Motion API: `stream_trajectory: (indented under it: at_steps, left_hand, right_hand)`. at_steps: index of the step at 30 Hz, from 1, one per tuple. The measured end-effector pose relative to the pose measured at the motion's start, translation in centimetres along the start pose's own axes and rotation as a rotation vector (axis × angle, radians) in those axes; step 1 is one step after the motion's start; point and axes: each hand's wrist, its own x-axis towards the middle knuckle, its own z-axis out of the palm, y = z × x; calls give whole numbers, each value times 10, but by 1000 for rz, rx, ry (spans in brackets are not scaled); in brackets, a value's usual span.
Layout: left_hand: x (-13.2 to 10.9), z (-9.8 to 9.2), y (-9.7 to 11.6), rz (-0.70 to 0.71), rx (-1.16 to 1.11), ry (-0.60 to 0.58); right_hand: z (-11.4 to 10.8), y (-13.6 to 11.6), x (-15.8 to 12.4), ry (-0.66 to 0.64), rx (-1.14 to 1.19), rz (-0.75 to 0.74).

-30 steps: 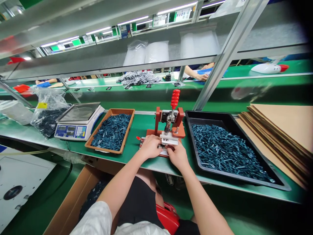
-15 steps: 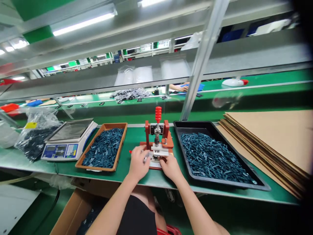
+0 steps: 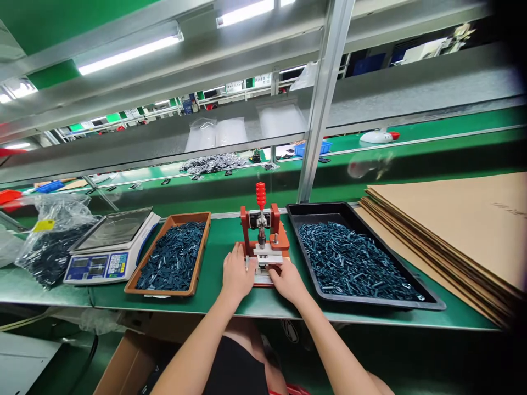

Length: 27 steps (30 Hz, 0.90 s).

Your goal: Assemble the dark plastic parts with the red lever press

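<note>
A hand-press jig (image 3: 267, 253) with rust-red uprights, metal blocks and a red ribbed lever handle (image 3: 261, 195) stands upright on the bench in front of me. My left hand (image 3: 237, 275) is closed against its left side, the fingers lying forward along the base and the thumb by a small metal pin. On the other side, my right hand (image 3: 288, 281) grips the front right of the jig with bent fingers, its thumb side at the metal block. Whatever small part may sit between the blocks is hidden.
Left of the jig are a brown tray (image 3: 208, 241) of small dark blue-green strips, a weighing scale (image 3: 96, 267) and a plastic bag (image 3: 53, 241) of dark parts. On the right lie a black tray (image 3: 354, 211) of similar strips and stacked cardboard sheets (image 3: 448, 214). A metal post (image 3: 319, 109) rises behind.
My left hand's fingers have straightened and lie flatter along the jig; a red tip left of it no longer shows. The other person's hand has left the blue bin. The view has shifted slightly.
</note>
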Motion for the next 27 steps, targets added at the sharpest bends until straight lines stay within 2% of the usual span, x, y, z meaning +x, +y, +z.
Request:
stream_trajectory:
  at_steps: [3, 6, 9, 11, 15, 19, 24, 27]
  left_hand:
    - [-4, -5, 0, 50, 72, -83]
    - [-4, -3, -7, -22, 28, -69]
    - [3, 2, -8, -87, -40, 32]
    - [13, 3, -2, -68, -121, 122]
    - [42, -10, 22, -7, -302, 230]
    - [68, -23, 40, -30, -379, 275]
    - [70, -27, 43, -49, -366, 323]
    - [64, -35, 49, 12, -357, 403]
  right_hand:
    - [-4, 5, 2, -38, 29, 126]
    - [-5, 9, 3, -83, 17, 188]
    - [-5, 13, 5, -115, 48, 190]
    - [-4, 15, 6, -122, 91, 179]
    - [-3, 19, 6, -111, 123, 165]
    - [-3, 20, 5, -89, 113, 180]
    - [-1, 23, 5, -76, 139, 177]
    - [1, 27, 5, -81, 143, 209]
